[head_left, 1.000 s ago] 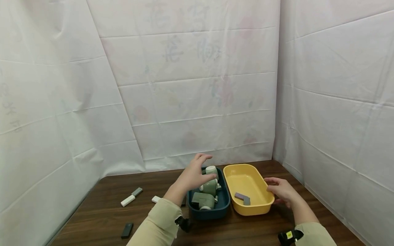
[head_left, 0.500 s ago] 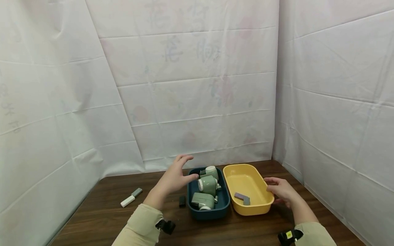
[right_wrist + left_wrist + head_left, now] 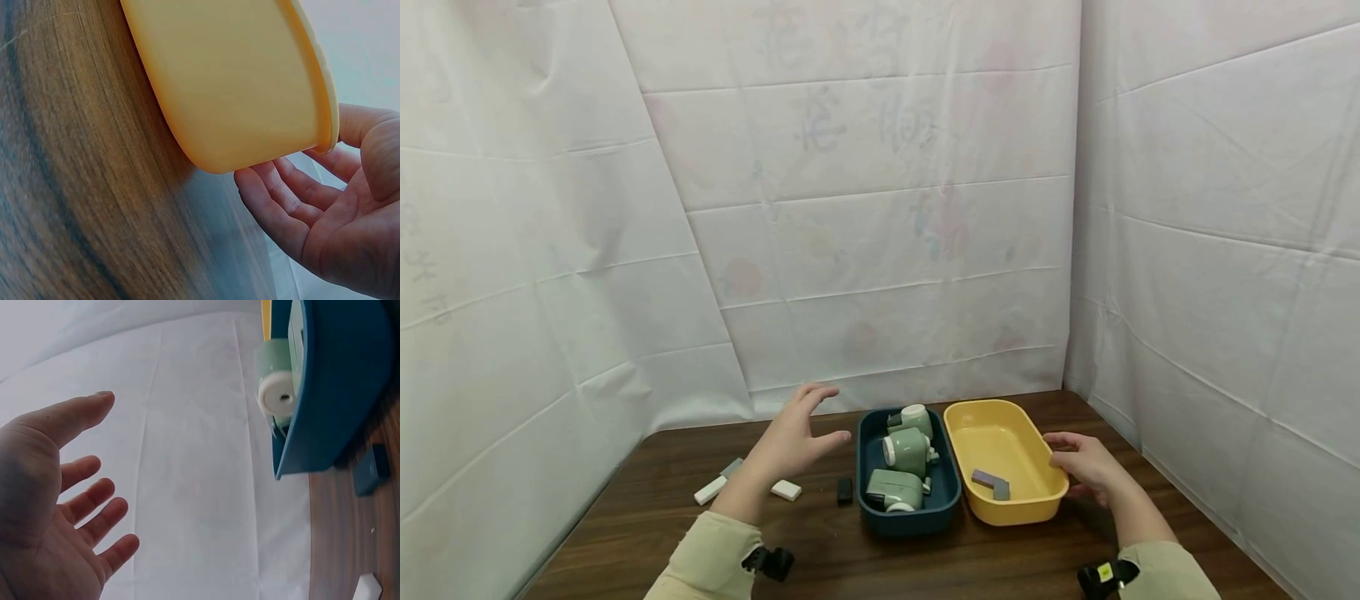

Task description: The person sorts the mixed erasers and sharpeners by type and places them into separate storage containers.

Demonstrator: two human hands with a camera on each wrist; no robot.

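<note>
"As we work outward from the white block [image 3: 786,490], which hand is nearer?"

"The left hand [image 3: 788,442]. The block lies flat on the table [image 3: 835,567], just closer to us than that hand's palm and beside its wrist. The right hand [image 3: 1088,467] is well apart."

"How does its long axis run?"

"Slantwise, with its left end farther from us. The left fingers point away from us, so we judge that the gap that matters runs back toward us and down."

"What do the hands hold?"

"The left is empty, its thumb and fingers spread. The right curls thumb and fingers about the side of the yellow tray [image 3: 1000,442], near its close right corner."

"And around them?"

"A black block [image 3: 844,492] sits between the white block and the blue tray [image 3: 910,523], which holds green objects [image 3: 908,452] we cannot name. Left of the forearm, a second white block [image 3: 708,492] adjoins a grey block [image 3: 731,468]."

"Any writing?"

"Faint marks [image 3: 822,125] on the cloth [image 3: 865,250] are too pale to read, and the yellow patch [image 3: 1105,572] at the right wrist is too small. We find no legible brand."
</note>
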